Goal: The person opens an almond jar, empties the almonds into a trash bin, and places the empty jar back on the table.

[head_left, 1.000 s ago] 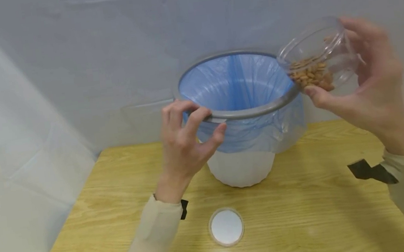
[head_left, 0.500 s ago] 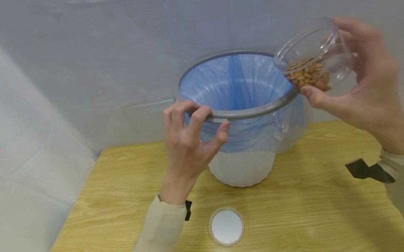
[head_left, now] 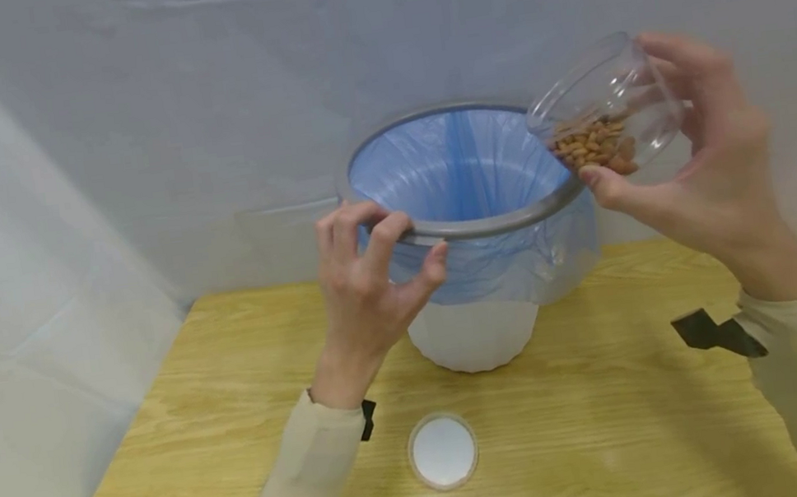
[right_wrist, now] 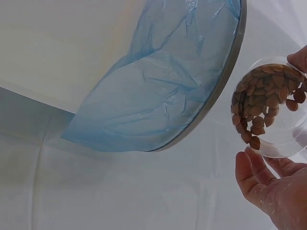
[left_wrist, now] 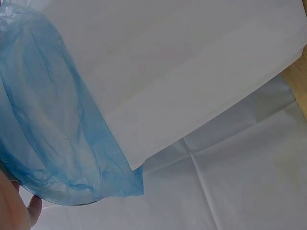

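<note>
A white bin (head_left: 475, 337) lined with a blue bag (head_left: 497, 261) stands on the table, a grey ring (head_left: 485, 226) round its top. My left hand (head_left: 366, 286) curls its fingers over the ring at the front left; its thumb is in front of the bag. At the bin's right edge my right hand (head_left: 720, 167) grips a clear jar (head_left: 638, 107), tilted with its mouth toward the bin. Brown nuts (head_left: 590, 144) lie inside along the jar's lower side. In the right wrist view the jar (right_wrist: 288, 141) and nuts (right_wrist: 261, 96) show beside the ring (right_wrist: 211, 100).
A round white lid (head_left: 443, 451) lies on the wooden table (head_left: 579, 442) in front of the bin. Pale sheeting (head_left: 236, 78) hangs behind the table and down its left side.
My right hand has moved the jar a little to the left, nearer the bin's opening. The nuts remain in the jar. My left hand stays at the ring.
</note>
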Action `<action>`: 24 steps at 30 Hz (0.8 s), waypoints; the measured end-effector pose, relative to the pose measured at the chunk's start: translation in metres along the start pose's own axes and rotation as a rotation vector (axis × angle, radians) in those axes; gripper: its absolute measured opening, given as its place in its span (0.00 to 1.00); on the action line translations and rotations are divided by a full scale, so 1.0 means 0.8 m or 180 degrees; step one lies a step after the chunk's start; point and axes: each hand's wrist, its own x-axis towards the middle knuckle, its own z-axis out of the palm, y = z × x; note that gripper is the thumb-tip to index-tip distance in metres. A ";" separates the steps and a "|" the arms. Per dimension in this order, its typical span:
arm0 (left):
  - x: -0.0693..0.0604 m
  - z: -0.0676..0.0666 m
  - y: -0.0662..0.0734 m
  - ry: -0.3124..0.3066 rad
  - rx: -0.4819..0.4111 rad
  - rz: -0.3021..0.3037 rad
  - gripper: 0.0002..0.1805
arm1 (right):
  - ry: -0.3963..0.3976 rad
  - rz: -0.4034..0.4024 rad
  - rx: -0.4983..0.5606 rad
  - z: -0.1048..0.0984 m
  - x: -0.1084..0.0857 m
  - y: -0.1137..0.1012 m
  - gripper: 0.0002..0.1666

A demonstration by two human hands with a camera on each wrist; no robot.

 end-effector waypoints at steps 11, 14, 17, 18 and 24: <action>0.000 -0.005 0.003 0.0047 -0.0004 0.0045 0.19 | -0.0078 0.0124 -0.0223 0.004 -0.005 -0.004 0.56; 0.001 -0.005 0.003 0.0057 0.0013 0.0062 0.19 | -0.0071 0.0169 -0.0256 0.005 -0.004 -0.005 0.56; 0.000 -0.006 0.004 0.0063 0.0034 0.0071 0.19 | -0.0087 0.0182 -0.0301 0.004 -0.003 -0.005 0.55; 0.000 -0.006 0.004 0.0065 0.0037 0.0073 0.19 | -0.0084 0.0186 -0.0319 0.004 -0.002 -0.005 0.55; 0.002 -0.006 0.005 0.0058 0.0013 0.0036 0.19 | -0.0143 0.0135 -0.0366 0.001 0.001 -0.002 0.53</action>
